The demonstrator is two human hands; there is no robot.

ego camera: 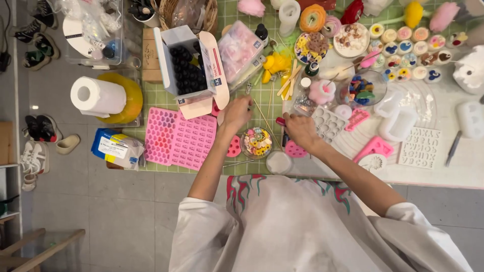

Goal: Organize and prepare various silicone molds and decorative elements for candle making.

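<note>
Hands are hovering over a super cluttered craft table (252, 95) with a green grid mat. Between them is sitting a small round dish (256, 142) full of colourful little charms, just below and right of the left hand (237, 112) and just left of the right hand (300, 130). The left hand is looking pinched shut, fingertips together up near the open box of dark bottles (189, 68), with a thin wooden stick (264, 121) running down from it toward the dish; can't really tell if it's actually gripping that stick. The right hand is curling closed around something small and dark red (280, 121) at its fingertips, too small to say what. Pink silicone moulds (180, 138) are lying well left of the dish, and a clear grid mould (328, 122) is sitting just beside the right hand.
</note>
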